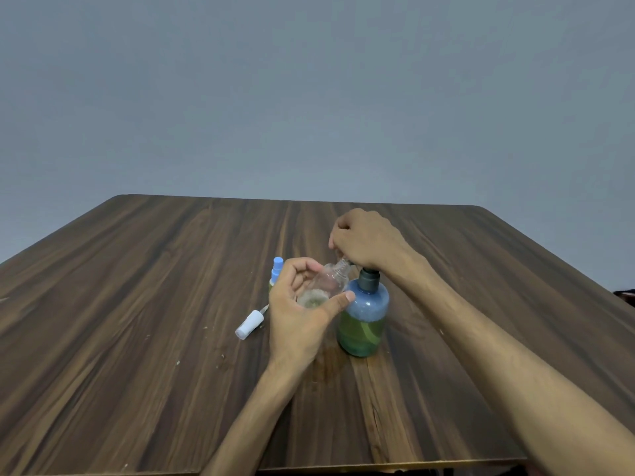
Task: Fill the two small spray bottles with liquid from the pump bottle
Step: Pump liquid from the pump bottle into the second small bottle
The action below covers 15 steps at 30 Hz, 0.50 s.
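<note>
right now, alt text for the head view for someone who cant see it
The left hand tilts a clear small spray bottle under the spout of a green pump bottle while the right hand presses the pump. On the wooden table are a white spray cap and a blue-capped bottle.

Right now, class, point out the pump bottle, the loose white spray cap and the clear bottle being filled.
pump bottle (362, 324): head view, green lower body.
white spray cap (249, 324): head view, cap's side.
clear bottle (330, 281): head view, shoulder.
</note>
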Available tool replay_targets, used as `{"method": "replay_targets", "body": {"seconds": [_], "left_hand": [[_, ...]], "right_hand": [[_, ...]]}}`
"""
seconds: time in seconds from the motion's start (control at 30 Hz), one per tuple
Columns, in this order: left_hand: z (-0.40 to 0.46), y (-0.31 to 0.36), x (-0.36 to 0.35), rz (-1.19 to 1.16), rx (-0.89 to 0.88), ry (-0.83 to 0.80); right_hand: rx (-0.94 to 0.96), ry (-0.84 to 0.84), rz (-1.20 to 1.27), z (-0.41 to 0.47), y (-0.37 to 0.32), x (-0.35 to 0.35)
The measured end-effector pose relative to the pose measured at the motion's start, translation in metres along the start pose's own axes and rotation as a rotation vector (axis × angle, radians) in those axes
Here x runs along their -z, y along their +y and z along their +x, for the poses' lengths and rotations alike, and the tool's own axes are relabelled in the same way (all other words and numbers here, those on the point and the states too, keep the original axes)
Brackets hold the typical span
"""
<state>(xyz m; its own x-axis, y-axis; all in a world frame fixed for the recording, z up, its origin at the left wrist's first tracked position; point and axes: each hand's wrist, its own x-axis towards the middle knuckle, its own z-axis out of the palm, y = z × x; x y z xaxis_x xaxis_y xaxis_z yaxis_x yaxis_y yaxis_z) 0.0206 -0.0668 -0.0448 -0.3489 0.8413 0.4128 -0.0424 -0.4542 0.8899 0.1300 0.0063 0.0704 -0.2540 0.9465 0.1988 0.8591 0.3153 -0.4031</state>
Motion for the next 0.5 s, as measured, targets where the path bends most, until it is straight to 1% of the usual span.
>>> {"method": "replay_targets", "body": {"seconds": [0.07,0.17,0.33,0.43,0.5], "left_hand": [[-0.0004,-0.0009,0.0007,0.004,0.003,0.005],[-0.0013,-0.0010,0.0007,0.007,0.003,0.009],[-0.0005,-0.0006,-0.0001,0.011,0.001,0.008],[-0.0005,-0.0012,0.0012,0.021,-0.010,0.004],[0.0003,-0.0011,0.0007,0.013,-0.010,-0.002]], "right_hand": [[0.001,-0.008,-0.004,-0.0014,-0.0005,0.0005],[0.019,0.061,0.017,0.0012,0.0004,0.0035],[0.018,0.007,0.028,0.0018,0.0026,-0.0029],[0.032,0.063,0.037,0.0037,0.0016,0.0008],[0.025,0.065,0.052,0.0039,0.0034,-0.0004]]}}
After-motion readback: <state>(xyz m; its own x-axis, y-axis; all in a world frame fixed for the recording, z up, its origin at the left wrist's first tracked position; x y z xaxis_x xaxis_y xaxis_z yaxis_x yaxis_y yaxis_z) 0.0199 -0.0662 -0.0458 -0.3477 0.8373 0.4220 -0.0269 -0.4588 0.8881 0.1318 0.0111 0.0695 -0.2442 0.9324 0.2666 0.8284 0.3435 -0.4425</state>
